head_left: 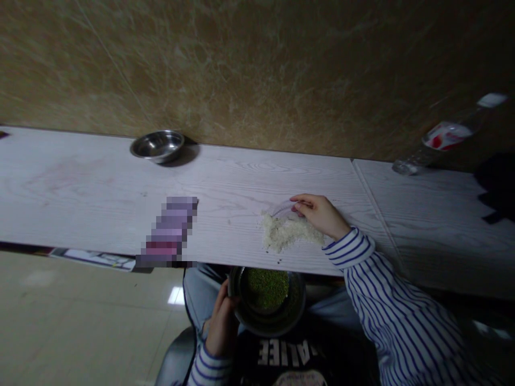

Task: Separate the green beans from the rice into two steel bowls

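At the table's near edge, over my lap, a metal bowl (298, 308) contains many small green beans (265, 287), which look like mung beans. My left hand (222, 324) grips its left rim with the fingers closed. On the table lies a loose heap of white rice (281, 234), with a few dark specks around it. Above the heap, the thumb and fingers of my right hand (319, 212) pinch a thin, clear plastic piece (282, 208) with a curved edge. Its full shape is hard to make out.
An empty shiny metal bowl (157, 146) stands by the wall. A pixelated flat object (171, 228) lies at the table's front left. To the right, a clear plastic bottle (442, 136) leans near a dark item (499, 185).
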The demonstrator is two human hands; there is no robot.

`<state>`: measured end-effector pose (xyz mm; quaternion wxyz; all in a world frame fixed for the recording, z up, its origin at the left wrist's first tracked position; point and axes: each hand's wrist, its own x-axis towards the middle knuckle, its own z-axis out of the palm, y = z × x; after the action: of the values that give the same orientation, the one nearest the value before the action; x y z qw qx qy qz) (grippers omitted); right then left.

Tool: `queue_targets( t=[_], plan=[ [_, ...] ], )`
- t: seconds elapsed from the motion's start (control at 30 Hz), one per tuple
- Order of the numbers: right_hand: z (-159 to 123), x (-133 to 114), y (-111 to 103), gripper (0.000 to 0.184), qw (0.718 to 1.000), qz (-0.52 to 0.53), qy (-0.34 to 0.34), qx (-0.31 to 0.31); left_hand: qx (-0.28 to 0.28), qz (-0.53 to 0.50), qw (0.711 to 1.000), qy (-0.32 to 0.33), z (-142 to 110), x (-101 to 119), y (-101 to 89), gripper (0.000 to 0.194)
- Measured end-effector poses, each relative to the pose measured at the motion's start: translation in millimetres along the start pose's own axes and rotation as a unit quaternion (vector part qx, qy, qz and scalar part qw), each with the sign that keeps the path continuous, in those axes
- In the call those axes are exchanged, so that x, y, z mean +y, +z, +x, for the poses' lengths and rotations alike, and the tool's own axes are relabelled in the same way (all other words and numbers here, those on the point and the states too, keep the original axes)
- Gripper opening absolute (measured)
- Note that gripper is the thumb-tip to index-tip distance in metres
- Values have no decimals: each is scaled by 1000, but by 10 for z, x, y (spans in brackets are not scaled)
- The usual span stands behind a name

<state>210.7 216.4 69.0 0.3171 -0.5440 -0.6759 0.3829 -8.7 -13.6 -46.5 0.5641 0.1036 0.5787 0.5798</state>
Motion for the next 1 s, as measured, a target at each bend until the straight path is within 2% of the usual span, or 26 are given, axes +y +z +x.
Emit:
queue_targets(
  t=[0.2,0.33,0.47,1.0],
  plan=[
    [-26,-90,26,25,997,55,7,-54,-6,-27,1000,1,-29,3,17,46],
    [-60,-114,17,24,995,62,25,-70,3,-20,1000,2,-33,26,37,46],
    [-114,-139,1,22,994,66,28,-86,-11,-29,1000,-3,-39,47,69,46],
    [-366,-169,13,23,993,66,-15,-102,5,-35,999,-11,-24,2,93,44]
  ],
)
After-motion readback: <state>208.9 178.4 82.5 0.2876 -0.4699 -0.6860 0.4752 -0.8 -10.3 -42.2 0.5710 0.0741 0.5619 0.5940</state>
